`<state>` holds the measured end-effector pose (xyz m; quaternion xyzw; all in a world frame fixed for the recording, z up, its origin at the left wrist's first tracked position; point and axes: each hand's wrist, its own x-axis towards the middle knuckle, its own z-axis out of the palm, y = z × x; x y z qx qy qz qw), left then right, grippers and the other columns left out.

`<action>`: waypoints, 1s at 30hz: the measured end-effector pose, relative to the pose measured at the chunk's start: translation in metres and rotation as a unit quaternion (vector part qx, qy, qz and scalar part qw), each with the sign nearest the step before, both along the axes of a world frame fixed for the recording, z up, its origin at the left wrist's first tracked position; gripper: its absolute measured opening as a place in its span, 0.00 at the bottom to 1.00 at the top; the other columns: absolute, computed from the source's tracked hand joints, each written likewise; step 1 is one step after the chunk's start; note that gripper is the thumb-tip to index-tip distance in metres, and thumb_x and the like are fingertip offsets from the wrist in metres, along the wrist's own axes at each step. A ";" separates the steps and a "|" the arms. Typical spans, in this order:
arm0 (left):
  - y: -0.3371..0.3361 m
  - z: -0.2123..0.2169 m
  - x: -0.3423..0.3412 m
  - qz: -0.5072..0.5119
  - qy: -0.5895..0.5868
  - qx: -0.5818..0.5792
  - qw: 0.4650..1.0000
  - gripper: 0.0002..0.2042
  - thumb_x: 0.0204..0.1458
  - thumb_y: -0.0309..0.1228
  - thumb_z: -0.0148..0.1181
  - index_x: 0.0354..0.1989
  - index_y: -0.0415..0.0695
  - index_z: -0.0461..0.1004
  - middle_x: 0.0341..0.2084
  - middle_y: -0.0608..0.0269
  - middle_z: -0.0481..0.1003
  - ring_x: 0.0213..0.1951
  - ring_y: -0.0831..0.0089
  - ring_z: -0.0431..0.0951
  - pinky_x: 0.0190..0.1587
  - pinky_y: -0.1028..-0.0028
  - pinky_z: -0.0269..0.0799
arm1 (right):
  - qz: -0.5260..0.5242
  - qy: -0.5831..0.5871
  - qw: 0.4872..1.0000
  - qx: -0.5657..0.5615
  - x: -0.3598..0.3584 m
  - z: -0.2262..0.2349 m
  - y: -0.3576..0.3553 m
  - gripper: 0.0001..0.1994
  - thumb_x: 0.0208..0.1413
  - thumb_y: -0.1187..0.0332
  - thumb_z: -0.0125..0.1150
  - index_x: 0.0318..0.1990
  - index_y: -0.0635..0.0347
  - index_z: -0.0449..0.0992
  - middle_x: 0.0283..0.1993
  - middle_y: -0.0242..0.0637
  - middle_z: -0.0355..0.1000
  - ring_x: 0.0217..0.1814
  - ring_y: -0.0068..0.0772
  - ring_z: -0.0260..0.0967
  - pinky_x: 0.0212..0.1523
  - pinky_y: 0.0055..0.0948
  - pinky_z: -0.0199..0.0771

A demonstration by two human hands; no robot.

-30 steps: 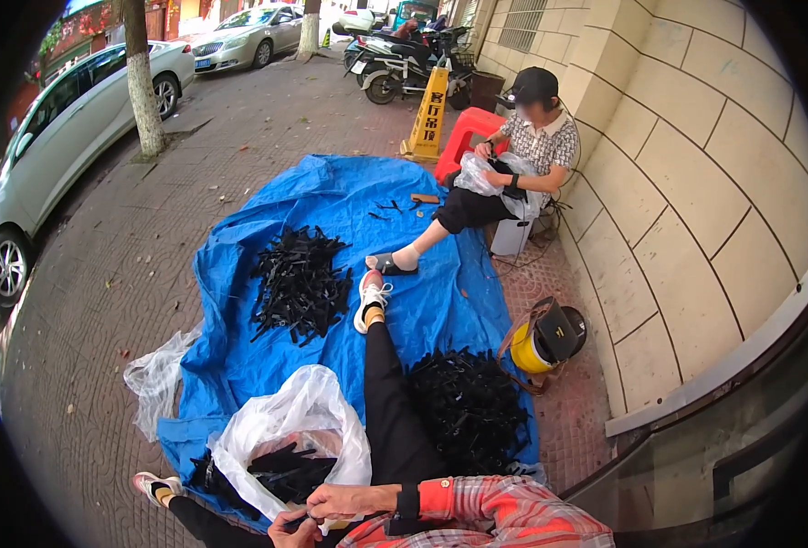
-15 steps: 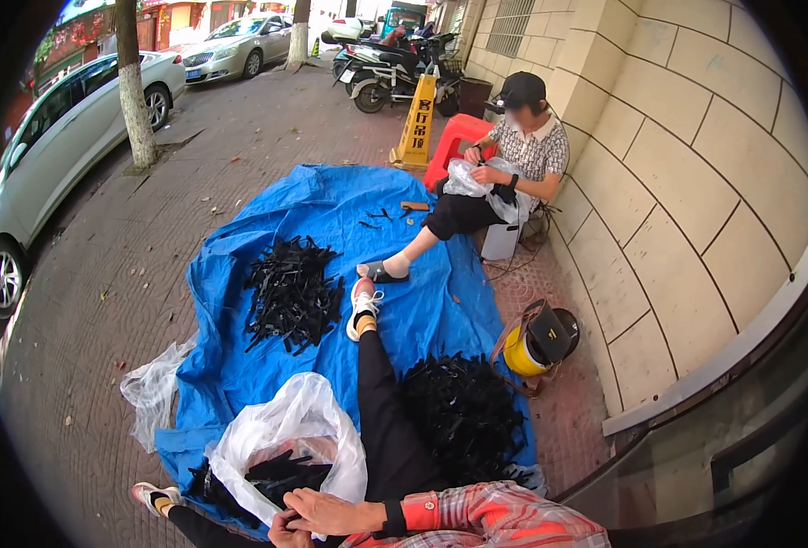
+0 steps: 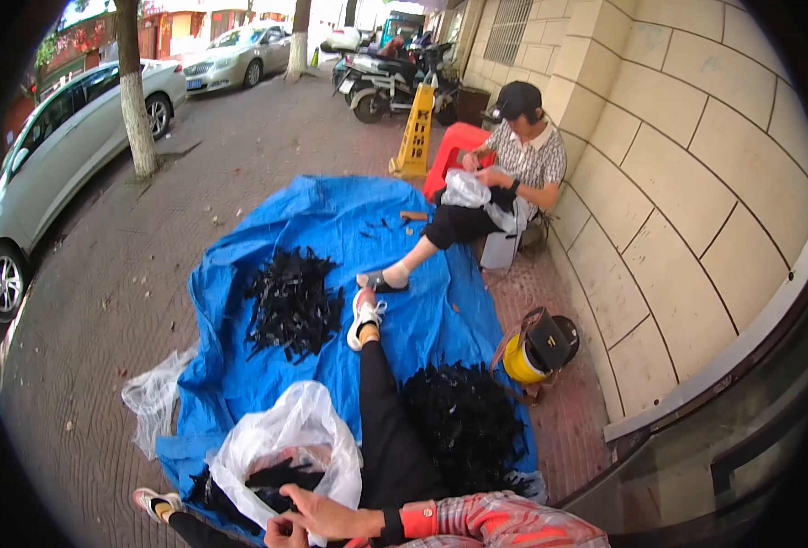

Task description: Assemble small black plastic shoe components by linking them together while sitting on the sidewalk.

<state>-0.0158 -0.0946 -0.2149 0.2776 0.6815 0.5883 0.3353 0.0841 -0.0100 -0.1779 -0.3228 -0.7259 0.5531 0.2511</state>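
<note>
My right hand (image 3: pixel 331 514) reaches in from the lower right on a plaid sleeve with an orange cuff. Its fingers point left at the mouth of a clear plastic bag (image 3: pixel 285 438) that holds black plastic pieces. My left hand (image 3: pixel 282 533) is curled just under it at the picture's lower edge and is mostly cut off. Whether either hand holds a piece is hidden. My black-trousered leg (image 3: pixel 381 411) stretches forward over a blue tarp (image 3: pixel 239 365). One pile of black pieces (image 3: pixel 292 306) lies to its left and another pile (image 3: pixel 463 425) to its right.
A seated person (image 3: pixel 513 173) by the stone wall handles a white bag beside a red stool (image 3: pixel 454 146). A yellow and black bag (image 3: pixel 536 347) stands at the tarp's right edge. A yellow floor sign (image 3: pixel 416 137), parked scooters, a tree trunk (image 3: pixel 134 91) and cars lie beyond.
My hands stay at the bag's mouth and have shifted slightly right. The view has tilted a little. The seated person keeps working on the white bag.
</note>
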 end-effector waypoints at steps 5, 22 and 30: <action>0.029 0.062 0.020 -0.045 0.025 -0.012 0.999 0.07 0.46 0.26 0.61 0.33 0.37 0.75 0.25 0.65 0.75 0.26 0.80 0.71 0.31 0.80 0.68 | -0.072 0.199 0.963 -0.167 0.012 -0.010 0.023 0.16 0.50 0.74 0.55 0.46 0.62 0.58 0.33 0.33 0.60 0.33 0.21 0.61 0.33 0.23 0.66; 0.007 0.047 0.006 -0.056 -0.198 -0.017 0.978 0.08 0.49 0.26 0.58 0.36 0.37 0.70 0.21 0.66 0.72 0.19 0.85 0.66 0.21 0.85 0.59 | -0.051 0.067 0.960 -0.266 0.009 0.015 0.019 0.20 0.48 0.82 0.56 0.46 0.67 0.55 0.25 0.35 0.69 0.21 0.21 0.64 0.21 0.17 0.64; 0.003 0.040 0.000 -0.081 -0.311 0.042 0.946 0.04 0.50 0.23 0.55 0.33 0.37 0.72 0.20 0.66 0.72 0.19 0.84 0.67 0.21 0.84 0.61 | -0.054 0.079 0.954 -0.283 0.011 0.017 0.022 0.20 0.47 0.81 0.57 0.45 0.67 0.54 0.24 0.37 0.69 0.20 0.21 0.65 0.20 0.17 0.63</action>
